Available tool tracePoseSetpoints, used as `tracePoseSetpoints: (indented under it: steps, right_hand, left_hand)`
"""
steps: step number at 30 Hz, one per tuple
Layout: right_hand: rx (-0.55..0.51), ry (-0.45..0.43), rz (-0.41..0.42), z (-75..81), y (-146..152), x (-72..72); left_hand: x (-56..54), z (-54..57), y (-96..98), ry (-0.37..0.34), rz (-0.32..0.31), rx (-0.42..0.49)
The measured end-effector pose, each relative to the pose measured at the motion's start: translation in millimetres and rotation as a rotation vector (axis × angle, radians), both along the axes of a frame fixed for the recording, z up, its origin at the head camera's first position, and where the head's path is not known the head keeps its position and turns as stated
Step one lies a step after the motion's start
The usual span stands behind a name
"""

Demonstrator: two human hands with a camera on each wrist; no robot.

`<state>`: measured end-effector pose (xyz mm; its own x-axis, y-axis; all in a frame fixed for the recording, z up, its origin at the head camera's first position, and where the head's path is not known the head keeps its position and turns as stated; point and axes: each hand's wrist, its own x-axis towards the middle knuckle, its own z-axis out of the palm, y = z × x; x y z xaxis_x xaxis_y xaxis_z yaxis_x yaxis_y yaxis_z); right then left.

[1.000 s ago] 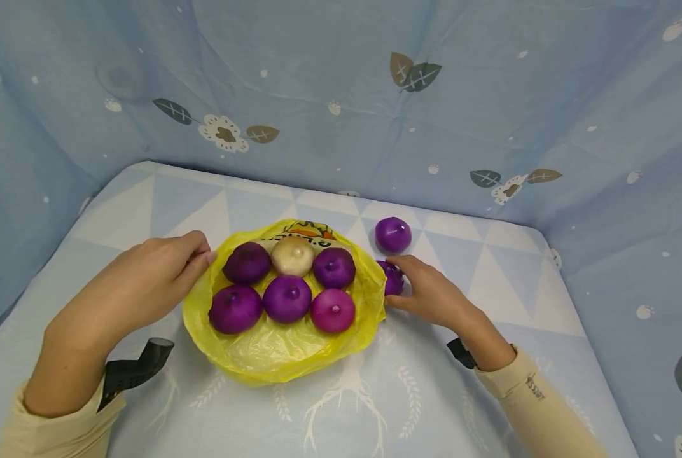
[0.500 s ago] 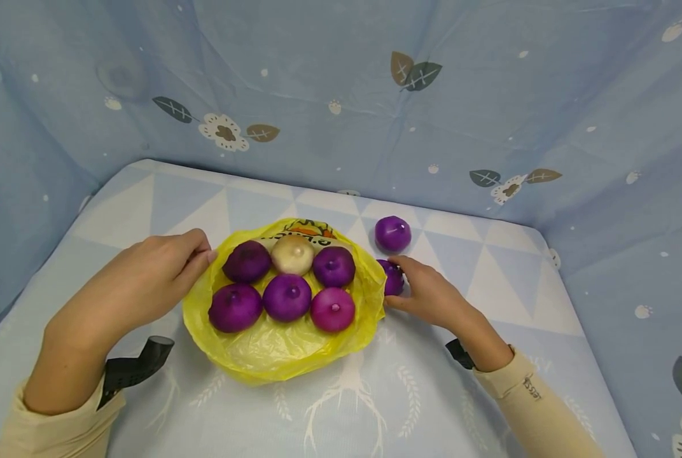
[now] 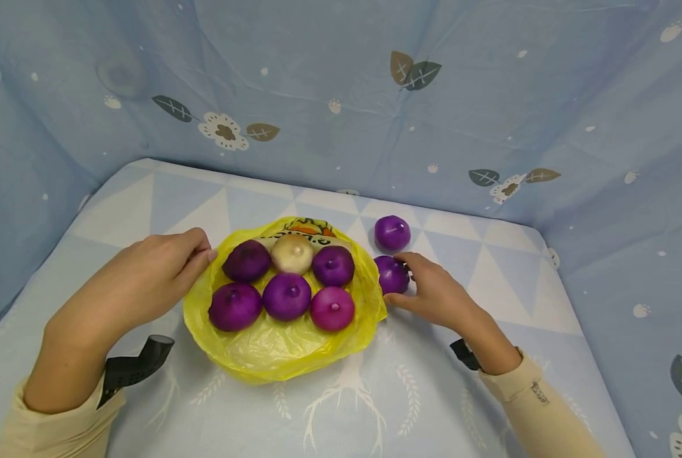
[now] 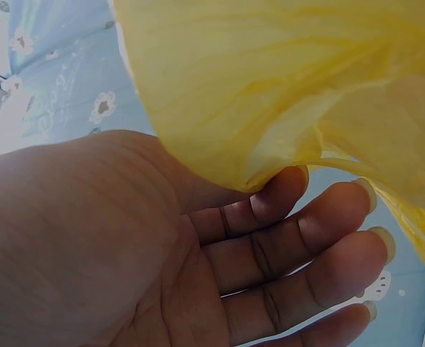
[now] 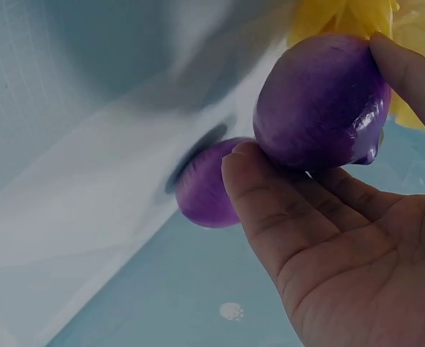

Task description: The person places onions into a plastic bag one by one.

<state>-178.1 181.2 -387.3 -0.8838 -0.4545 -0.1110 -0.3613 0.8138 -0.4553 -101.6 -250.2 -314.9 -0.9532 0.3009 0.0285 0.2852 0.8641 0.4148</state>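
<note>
A yellow plastic bag [image 3: 263,362] lies open on the covered surface with several onions inside, mostly purple [image 3: 287,297] and one pale onion [image 3: 292,254]. At its left rim my left hand [image 3: 152,280] pinches the plastic between thumb and index finger; the other fingers [image 4: 328,267] are loosely bent below. My right hand [image 3: 435,292] grips a purple onion [image 3: 393,275] beside the bag's right rim. The right wrist view shows that onion [image 5: 321,101] between thumb and fingers, its bottom turned partly toward the bag. Just behind it another purple onion [image 3: 392,233] sits loose.
The surface has a pale blue and white patterned cloth [image 3: 352,407]. Blue printed curtains [image 3: 329,95] hang behind it and at both sides. A black wrist mount [image 3: 137,364] shows under my left wrist.
My right hand has shifted slightly right, and more of the purple onion in its grip shows. My left hand stays on the bag's rim.
</note>
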Motion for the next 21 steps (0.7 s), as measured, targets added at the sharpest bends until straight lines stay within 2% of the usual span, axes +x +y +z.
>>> tracePoseSetpoints:
  steps: [4,11,16,21]
  right_hand:
    - [-0.009,0.031,-0.003,9.1,3.1,2.9]
    - [-0.022,0.131,0.000,35.7,5.2,8.5]
    - [-0.049,0.184,0.028,53.3,0.1,14.1]
    - [-0.043,0.199,0.089,68.9,-14.1,25.0]
  left_hand:
    - [0.1,0.3,-0.2,-0.001,0.000,0.001]
    - [0.2,0.7,-0.2,0.000,-0.001,-0.004]
    - [0.4,0.6,0.2,0.000,-0.003,-0.006]
    - [0.5,0.6,0.6,0.001,-0.008,-0.003]
